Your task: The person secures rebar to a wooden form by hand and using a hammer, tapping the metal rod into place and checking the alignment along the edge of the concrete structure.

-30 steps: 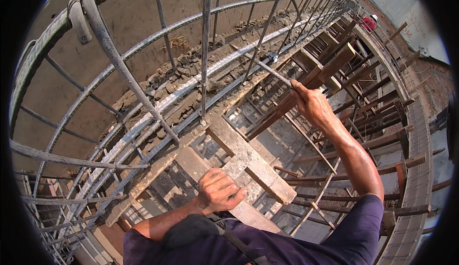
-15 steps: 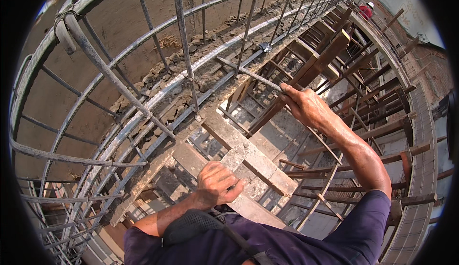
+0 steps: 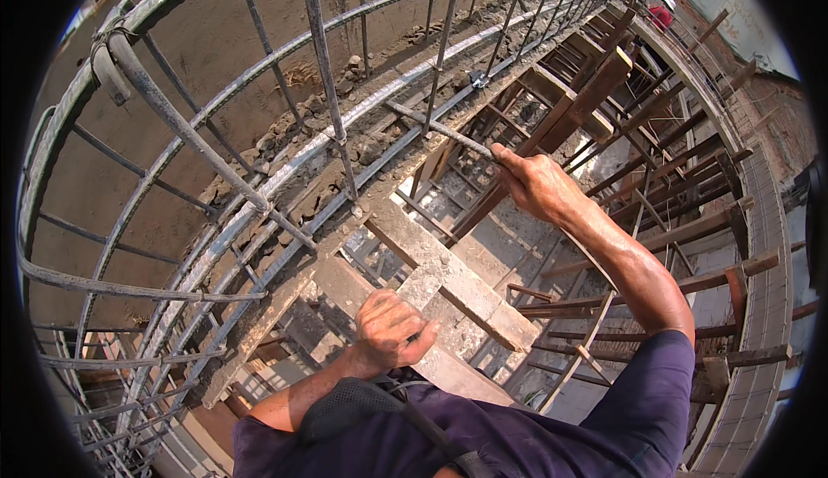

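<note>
My right hand (image 3: 539, 186) is wrapped round one end of a thin grey steel rod (image 3: 457, 137). The rod's far end reaches left into the curved reinforcing bar cage (image 3: 336, 128), where it lies against the lower bars beside an upright bar. Close to my body, my left hand (image 3: 392, 330) is closed in a fist above the timber boards. Whatever its fingers hold, if anything, is hidden. Rough concrete and rubble (image 3: 366, 146) show between the bars near the rod's far end.
A cross of cement-covered boards (image 3: 487, 310) lies below my hands, with open gaps down to a lower level. Wooden props and beams (image 3: 595, 90) fill the right side. A curved formwork edge (image 3: 750, 305) runs along the far right. A person in red (image 3: 661, 16) is far off.
My right hand has shifted a little to the left and up, and the rod's held end with it. My left hand stays almost in place.
</note>
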A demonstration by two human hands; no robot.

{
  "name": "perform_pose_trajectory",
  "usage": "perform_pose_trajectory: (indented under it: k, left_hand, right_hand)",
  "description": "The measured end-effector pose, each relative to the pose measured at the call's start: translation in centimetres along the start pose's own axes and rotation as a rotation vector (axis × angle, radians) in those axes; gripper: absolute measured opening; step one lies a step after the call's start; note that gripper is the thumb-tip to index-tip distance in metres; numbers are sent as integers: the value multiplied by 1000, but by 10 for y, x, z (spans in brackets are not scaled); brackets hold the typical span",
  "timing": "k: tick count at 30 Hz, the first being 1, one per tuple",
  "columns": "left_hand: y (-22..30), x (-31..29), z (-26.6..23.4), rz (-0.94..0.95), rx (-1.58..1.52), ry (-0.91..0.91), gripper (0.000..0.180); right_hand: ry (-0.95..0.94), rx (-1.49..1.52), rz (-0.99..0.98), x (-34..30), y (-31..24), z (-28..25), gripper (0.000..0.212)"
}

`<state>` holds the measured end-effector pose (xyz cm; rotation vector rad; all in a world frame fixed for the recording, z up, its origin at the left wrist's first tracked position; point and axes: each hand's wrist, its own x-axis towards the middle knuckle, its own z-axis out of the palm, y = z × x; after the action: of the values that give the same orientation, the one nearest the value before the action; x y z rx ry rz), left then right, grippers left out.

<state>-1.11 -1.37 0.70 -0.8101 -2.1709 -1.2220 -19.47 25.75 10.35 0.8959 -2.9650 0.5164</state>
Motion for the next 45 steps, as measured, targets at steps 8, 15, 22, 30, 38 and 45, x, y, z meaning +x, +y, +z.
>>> perform_pose_trajectory:
  k: [8,15,22,30,38,45]
  left_hand:
    - [-1,5,2,16,-2,-49,24]
    - [-1,1,0,-18,-4,-57,24]
    - [-2,-1,3,-11,6,-28,22]
    - [-1,1,5,-4,37,-14,24]
    - [0,0,4,-10,40,-52,24]
    - [2,-4,5,-65,40,-44,25]
  right_hand:
    - [215,-59,400,-35,43,-5,35]
    - [148,239,252,-82,-18,38,36]
    - [201,146,485,-71,34,17,36]
    - [103,243,248,-67,17,42,39]
    - [235,129,365,-88,75,33,39]
    - [-46,131,309,-89,18,38,43]
